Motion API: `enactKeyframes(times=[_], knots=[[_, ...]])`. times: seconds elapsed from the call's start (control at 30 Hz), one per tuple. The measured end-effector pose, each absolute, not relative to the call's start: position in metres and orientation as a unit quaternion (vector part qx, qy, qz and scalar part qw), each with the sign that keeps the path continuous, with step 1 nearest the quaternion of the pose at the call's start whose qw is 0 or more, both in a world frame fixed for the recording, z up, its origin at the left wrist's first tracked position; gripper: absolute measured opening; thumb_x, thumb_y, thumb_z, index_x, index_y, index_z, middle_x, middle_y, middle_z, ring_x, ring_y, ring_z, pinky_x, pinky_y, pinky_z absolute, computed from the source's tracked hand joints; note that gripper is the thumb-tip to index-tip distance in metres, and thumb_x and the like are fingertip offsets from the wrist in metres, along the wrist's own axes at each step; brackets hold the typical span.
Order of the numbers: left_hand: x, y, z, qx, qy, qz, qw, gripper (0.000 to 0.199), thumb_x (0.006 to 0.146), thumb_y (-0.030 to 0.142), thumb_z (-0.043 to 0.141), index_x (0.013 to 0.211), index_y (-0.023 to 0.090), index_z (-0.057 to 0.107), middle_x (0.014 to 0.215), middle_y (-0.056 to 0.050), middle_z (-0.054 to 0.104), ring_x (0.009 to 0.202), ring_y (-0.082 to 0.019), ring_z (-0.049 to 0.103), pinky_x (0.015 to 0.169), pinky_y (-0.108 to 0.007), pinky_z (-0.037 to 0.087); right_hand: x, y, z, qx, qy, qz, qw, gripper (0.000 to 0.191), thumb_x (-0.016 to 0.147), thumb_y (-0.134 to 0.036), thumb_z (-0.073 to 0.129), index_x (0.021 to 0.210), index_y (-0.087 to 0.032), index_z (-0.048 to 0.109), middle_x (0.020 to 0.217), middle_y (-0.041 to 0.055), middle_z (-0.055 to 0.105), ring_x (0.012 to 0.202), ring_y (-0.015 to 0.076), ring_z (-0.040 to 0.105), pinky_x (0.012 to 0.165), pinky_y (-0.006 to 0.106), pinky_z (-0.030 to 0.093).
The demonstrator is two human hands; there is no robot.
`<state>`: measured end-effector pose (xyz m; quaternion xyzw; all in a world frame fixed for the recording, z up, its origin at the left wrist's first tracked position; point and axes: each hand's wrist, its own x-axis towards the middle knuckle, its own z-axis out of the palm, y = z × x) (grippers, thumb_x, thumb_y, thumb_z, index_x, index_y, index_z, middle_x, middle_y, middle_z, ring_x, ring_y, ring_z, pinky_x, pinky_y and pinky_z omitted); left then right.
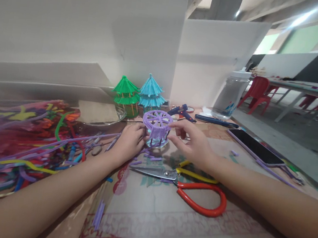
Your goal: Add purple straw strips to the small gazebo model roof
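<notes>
A small purple pipe-cleaner pavilion (158, 119) stands in front of me, with a spoked round top, dark posts and a pale blue base. Against its left side, my left hand (130, 140) is closed, its fingertips gripping the lower part. My right hand (189, 142) is at the model's right side, thumb and index finger apart, the index tip at the purple rim. Whether it touches the rim is hard to tell. Scissors (166, 174) with red and yellow handles lie just in front, blades slightly parted. Short purple pipe-cleaner pieces (155, 159) are scattered near the base.
Green (126, 91) and blue (151, 91) tiered pavilions stand behind. A heap of coloured pipe cleaners (20, 136) covers the left. At the back right are a glue gun (181, 111), a utility knife (216, 121) and a water bottle (231, 95). A phone (255, 147) lies to the right.
</notes>
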<state>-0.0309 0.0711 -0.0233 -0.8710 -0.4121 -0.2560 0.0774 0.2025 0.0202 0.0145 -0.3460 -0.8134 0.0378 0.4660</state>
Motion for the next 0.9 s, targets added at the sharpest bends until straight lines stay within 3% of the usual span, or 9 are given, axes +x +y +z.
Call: enactKeyframes(times=[0.2,0.9], knots=[[-0.031,0.0715,-0.0234,-0.873,-0.413,-0.25,0.074,0.015,0.09,0.022,0.052,0.084,0.016,0.064,0.105,-0.011,0.063,0.102,-0.026,0.058,0.089,-0.04,0.044,0.2044,0.024,0.014,-0.297,-0.86,-0.114,0.399,0.03,0.092,-0.034,0.059,0.118,-0.019,0.056,0.095,0.0088,0.063,0.088,0.0226,0.057,0.077,0.036,0.046],[-0.0291,0.0678,-0.022,-0.874,-0.409,-0.25,0.086,0.016,0.09,0.022,0.052,0.085,0.015,0.065,0.105,-0.012,0.064,0.105,-0.027,0.058,0.093,-0.041,0.044,0.2027,0.0248,0.0148,-0.317,-0.853,-0.195,0.367,0.025,0.093,-0.034,0.058,0.11,-0.016,0.059,0.09,0.0083,0.064,0.087,0.0232,0.057,0.078,0.035,0.042]])
